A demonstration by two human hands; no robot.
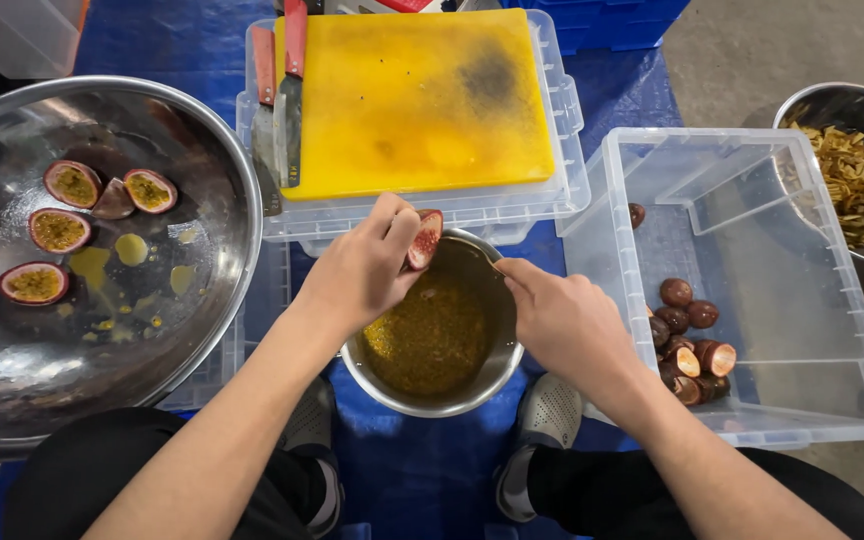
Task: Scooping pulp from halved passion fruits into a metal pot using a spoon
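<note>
Our left hand (367,265) pinches a passion fruit half (425,238) over the near steel pulp pot (432,400). Our right hand (562,320) rests curled at the pot's right rim; we cannot tell what it grips.

right hand (567,320): tool hidden | large steel basin (202,330): cut by left edge | knife handles (295,35): cropped at top
</note>
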